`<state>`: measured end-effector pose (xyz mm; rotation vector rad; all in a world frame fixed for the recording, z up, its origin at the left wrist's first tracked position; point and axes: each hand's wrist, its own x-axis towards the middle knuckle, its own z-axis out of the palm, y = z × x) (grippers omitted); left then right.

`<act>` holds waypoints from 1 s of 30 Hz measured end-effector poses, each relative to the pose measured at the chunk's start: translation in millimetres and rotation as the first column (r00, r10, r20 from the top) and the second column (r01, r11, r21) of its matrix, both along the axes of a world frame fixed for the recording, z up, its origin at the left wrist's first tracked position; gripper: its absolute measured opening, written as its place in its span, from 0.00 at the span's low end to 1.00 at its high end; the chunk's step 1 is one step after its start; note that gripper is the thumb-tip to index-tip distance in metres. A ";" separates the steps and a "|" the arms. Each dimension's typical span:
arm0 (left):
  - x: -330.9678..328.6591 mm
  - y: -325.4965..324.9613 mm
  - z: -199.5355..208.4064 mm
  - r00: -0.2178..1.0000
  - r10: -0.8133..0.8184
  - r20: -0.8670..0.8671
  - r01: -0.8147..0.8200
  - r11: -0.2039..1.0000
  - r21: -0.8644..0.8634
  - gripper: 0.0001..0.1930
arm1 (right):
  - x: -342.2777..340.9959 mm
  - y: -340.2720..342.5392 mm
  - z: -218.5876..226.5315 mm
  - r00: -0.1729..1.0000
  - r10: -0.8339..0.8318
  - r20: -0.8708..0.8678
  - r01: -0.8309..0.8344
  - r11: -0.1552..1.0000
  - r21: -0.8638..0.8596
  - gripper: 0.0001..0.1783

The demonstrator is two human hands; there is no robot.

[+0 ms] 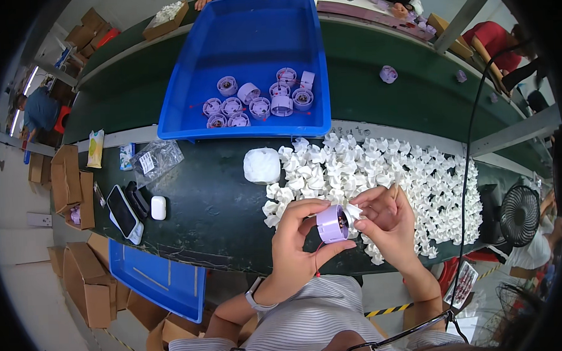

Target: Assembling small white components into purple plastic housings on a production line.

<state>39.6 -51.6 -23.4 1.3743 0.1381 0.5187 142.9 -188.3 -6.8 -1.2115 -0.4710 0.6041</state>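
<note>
The left hand (294, 242) grips a lilac cylinder (330, 226) while the right hand (391, 226) pinches a white bladed piece (353, 212) at its opening, where uneven pressure could bend it.

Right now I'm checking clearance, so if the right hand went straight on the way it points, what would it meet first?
Likely the open end of the lilac cylinder in the left hand, with the white piece in the right hand leading; whether they already touch is unclear.

Twelve short, light purple plastic tubes (281, 106) are in the big blue plastic tray (252, 46). In front of it: one more tube (328, 228), one small white rounded case (158, 207).
</note>
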 end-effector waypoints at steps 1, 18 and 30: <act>0.2 -0.7 0.1 1.000 0.017 0.010 -0.016 1.000 -0.012 0.31 | -0.4 0.0 0.2 1.000 -0.001 -0.001 0.001 1.000 -0.001 0.23; 1.5 14.5 12.9 0.984 -0.165 -0.062 0.167 0.986 0.022 0.30 | 7.0 -8.5 19.1 0.905 0.159 0.396 -0.097 0.980 -0.171 0.26; 58.2 39.9 37.9 0.884 -0.441 -0.154 0.458 0.884 0.092 0.25 | 25.7 -12.1 20.7 0.938 0.032 0.345 -0.008 0.998 -0.068 0.22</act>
